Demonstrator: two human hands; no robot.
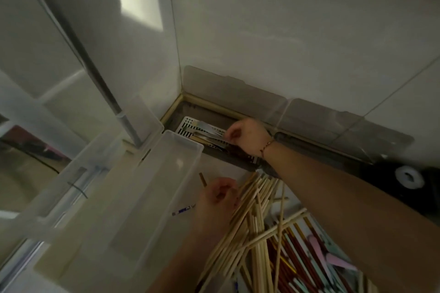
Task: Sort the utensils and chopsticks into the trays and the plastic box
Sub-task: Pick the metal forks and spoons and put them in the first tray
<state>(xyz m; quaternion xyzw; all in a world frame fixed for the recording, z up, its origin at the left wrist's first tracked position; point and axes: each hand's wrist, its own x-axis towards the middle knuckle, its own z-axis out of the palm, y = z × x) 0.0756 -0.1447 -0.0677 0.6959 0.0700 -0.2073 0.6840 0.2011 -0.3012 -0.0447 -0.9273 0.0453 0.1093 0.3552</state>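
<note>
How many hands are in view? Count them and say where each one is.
2. The right hand is at the white slotted tray by the wall, on metal utensils. The left hand holds a chopstick beside the clear plastic box.

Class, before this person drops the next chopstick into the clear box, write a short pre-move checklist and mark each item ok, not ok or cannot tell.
1. Left hand holds a brown-tipped chopstick: ok.
2. Clear plastic box is open on top: ok.
3. Box interior free of clutter: ok, only its bare floor shows.
4. Right hand clear of the box, over the white slotted tray: ok.
5. Right hand's grip on the metal utensils: cannot tell.
6. Pale wooden chopstick pile lies tidy: not ok, sticks cross.
</note>
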